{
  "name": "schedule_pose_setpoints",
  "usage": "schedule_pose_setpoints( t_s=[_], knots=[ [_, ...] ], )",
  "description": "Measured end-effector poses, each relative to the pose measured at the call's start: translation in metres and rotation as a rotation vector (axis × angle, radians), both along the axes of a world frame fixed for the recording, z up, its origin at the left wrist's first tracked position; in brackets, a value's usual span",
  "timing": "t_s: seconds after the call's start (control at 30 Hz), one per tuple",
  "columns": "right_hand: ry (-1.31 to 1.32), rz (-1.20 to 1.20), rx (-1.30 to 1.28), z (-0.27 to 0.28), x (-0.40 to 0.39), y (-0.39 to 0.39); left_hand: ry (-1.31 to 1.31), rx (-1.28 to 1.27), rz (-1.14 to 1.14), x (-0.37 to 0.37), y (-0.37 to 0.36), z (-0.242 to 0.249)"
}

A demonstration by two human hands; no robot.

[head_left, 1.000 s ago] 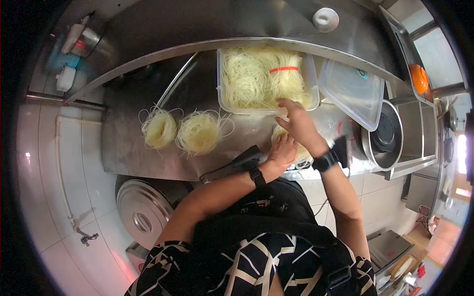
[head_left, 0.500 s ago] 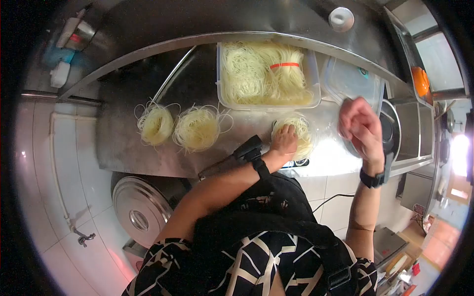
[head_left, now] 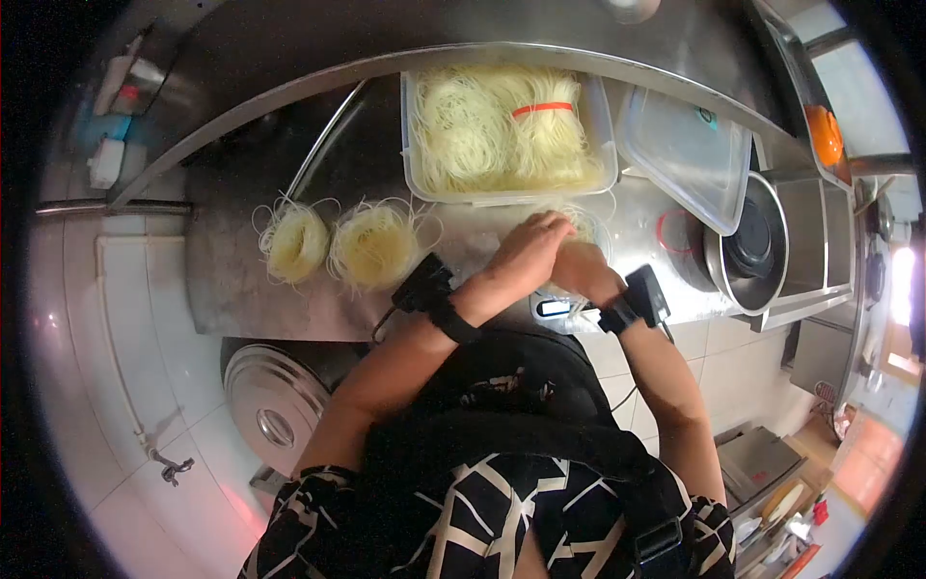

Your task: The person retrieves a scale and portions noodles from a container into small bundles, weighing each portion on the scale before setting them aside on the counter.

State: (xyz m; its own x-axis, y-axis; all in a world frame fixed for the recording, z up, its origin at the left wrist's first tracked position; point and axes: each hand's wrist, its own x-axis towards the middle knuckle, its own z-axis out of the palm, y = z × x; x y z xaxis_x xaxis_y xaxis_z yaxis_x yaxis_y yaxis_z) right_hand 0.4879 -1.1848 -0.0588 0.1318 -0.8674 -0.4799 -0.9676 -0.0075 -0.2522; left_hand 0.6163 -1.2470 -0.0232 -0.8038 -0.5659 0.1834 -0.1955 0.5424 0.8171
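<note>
A bundle of pale rice noodles point(head_left: 588, 224) lies over a small kitchen scale, whose lit display point(head_left: 553, 308) shows at the counter's near edge. My left hand point(head_left: 529, 253) is closed on the noodles from the left, fingers curled. From the right, my right hand point(head_left: 582, 269) meets it on the same bundle; its fingertips are mostly hidden. To the left sit two coiled noodle nests, one nearer point(head_left: 374, 249) and one farther left point(head_left: 295, 243). Behind my hands stands a plastic tub point(head_left: 413, 174) full of noodles, one bunch tied with a red band point(head_left: 542, 109).
A clear lid point(head_left: 666, 159) leans over a metal pan point(head_left: 762, 280) at right. A red rubber band point(head_left: 666, 232) lies on the steel counter point(head_left: 463, 232). A shelf edge point(head_left: 521, 50) crosses above the tub. A large lidded pot point(head_left: 275, 405) stands below left.
My right hand has come down and left from above the counter's right side to the noodles beside my left hand. My left hand has shifted slightly up and left and closed in.
</note>
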Motion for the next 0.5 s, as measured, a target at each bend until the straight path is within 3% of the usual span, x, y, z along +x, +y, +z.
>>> schedule_pose_setpoints(
  t_s=[0.13, 0.23, 0.33, 0.43, 0.5],
  knots=[
    [0.102, 0.036, -0.148, -0.001, 0.001, -0.004, 0.003, -0.029, 0.095, 0.020, 0.006, 0.001],
    [-0.024, 0.067, -0.144, 0.010, -0.009, 0.004, 0.031, 0.025, 0.223, 0.033, 0.011, -0.017],
    [-0.168, 0.152, -0.361, 0.065, -0.015, 0.009, 0.118, 0.155, 0.321, 0.035, 0.022, -0.032],
    [-0.407, -0.011, -0.462, 0.106, -0.020, 0.010, 0.126, 0.367, 0.363, 0.035, 0.029, -0.042],
    [-0.560, -0.266, -0.401, 0.117, -0.027, 0.013, 0.121, 0.409, 0.361, 0.037, 0.032, -0.044]
  ],
)
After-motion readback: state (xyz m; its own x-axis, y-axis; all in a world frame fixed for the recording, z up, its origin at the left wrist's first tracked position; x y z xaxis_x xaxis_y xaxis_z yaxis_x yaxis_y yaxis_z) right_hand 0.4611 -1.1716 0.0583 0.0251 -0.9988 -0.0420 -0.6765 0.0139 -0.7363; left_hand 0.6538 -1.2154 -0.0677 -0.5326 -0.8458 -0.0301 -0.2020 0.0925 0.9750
